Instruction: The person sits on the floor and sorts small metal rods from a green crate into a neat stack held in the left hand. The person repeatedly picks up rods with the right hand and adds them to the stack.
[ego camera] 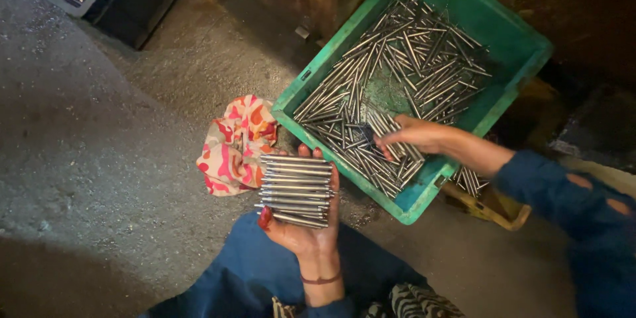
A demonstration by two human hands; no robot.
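Left of the left hand (pixel 306 225), bare concrete floor (pixel 99 159) stretches wide, with a patterned pink cloth (pixel 232 146) lying just beside the fingertips. That hand is palm up, fingers spread flat and thumb hooked over a neat row of metal pins (pixel 296 189). Just right of it sits the near corner of a green crate (pixel 523 46) holding loose pins (pixel 397 73). Inside, close to the near rim, the right hand (pixel 414 136) pinches several pins. Beyond that hand's wrist, a yellowish tray (pixel 490 209) pokes out under the crate edge.
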